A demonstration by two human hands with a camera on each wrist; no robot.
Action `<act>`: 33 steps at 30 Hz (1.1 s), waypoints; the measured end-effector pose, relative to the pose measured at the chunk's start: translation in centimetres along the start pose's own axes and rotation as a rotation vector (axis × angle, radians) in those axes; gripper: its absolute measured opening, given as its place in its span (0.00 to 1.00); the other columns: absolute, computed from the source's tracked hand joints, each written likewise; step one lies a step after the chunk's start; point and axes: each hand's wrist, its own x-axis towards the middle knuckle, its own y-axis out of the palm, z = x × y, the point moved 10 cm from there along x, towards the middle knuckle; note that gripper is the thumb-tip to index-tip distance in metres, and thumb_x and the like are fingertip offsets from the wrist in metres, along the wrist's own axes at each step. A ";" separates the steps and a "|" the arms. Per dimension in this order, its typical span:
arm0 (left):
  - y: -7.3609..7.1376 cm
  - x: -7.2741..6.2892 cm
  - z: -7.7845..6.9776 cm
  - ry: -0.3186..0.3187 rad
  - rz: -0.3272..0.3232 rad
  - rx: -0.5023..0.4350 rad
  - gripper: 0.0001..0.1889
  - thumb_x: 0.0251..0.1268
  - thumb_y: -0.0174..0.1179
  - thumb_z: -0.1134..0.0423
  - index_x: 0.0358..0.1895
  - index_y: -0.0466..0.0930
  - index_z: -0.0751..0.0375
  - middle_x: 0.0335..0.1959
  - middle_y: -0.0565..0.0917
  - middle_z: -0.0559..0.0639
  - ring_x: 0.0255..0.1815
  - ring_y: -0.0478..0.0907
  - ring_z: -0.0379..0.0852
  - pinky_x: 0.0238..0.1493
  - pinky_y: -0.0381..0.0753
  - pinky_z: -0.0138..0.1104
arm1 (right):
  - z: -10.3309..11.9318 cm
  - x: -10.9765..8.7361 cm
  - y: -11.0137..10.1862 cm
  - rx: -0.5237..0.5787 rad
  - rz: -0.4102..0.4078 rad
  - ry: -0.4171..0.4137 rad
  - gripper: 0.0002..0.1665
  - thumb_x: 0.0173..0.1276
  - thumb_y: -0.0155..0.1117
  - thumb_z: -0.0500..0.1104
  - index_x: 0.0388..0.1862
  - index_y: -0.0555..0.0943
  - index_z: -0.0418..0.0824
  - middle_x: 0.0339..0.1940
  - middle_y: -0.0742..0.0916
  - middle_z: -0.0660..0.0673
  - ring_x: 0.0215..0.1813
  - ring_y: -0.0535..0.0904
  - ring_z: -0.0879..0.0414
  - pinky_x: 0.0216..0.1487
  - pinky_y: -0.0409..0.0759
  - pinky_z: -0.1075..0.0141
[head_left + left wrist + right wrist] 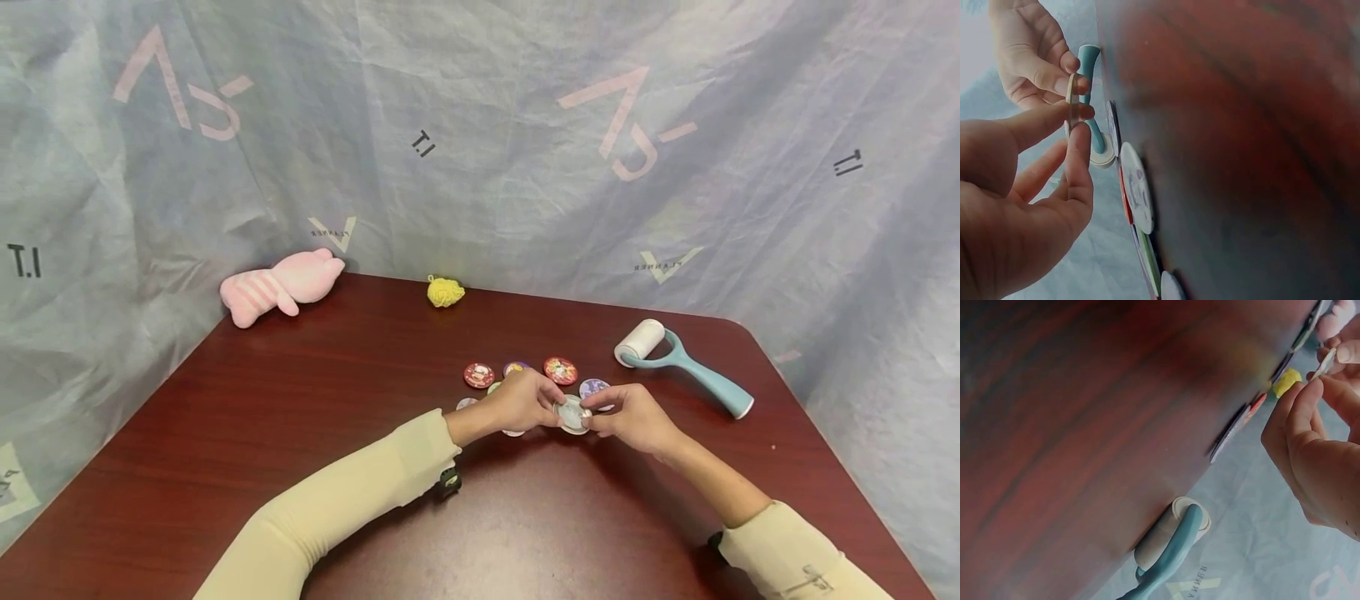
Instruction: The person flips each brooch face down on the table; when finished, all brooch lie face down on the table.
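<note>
Both hands hold one round badge [573, 414] between them, its pale silvery back turned up in the head view. My left hand [519, 402] pinches its left edge with thumb and fingers. At the opposite edge, the thumb and fingers of my right hand [636, 419] pinch it too. The left wrist view shows the badge [1073, 94] edge-on, raised off the table. Several more badges lie around the hands: a red one [478, 375], a red and yellow one [560, 371] and a purple and white one [595, 390]. My left hand partly covers others, including a purple one [516, 367].
A lint roller [693, 367] with a blue handle lies on the right of the dark red table [360, 358]. At the back sit a yellow ball of yarn [446, 292] and a pink striped plush toy [281, 286]. Grey printed cloth [480, 150] hangs behind the table.
</note>
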 end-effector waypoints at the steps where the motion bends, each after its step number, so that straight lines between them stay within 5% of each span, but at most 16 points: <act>1: 0.0 0.1 0.0 -0.002 0.001 0.011 0.13 0.53 0.74 0.70 0.42 0.87 0.65 0.32 0.89 0.52 0.31 0.82 0.33 0.32 0.76 0.22 | 0.1 0.1 0.0 -0.008 -0.001 -0.006 0.18 0.59 0.72 0.31 0.47 0.82 0.23 0.41 0.87 0.33 0.33 0.86 0.48 0.34 0.85 0.63; 23: 0.7 1.0 -0.1 0.031 0.016 0.225 0.13 0.50 0.75 0.68 0.42 0.88 0.65 0.35 0.89 0.50 0.31 0.82 0.32 0.34 0.74 0.21 | -1.6 1.2 0.2 -0.126 -0.021 0.038 0.17 0.56 0.74 0.31 0.45 0.84 0.28 0.39 0.87 0.37 0.25 0.81 0.53 0.23 0.83 0.61; 33: 1.1 1.1 0.0 0.016 0.019 0.364 0.14 0.50 0.75 0.65 0.42 0.88 0.60 0.37 0.89 0.45 0.37 0.78 0.37 0.43 0.73 0.26 | -1.3 1.1 0.3 -0.203 -0.031 0.030 0.16 0.54 0.74 0.32 0.44 0.86 0.33 0.35 0.87 0.40 0.24 0.80 0.53 0.18 0.80 0.61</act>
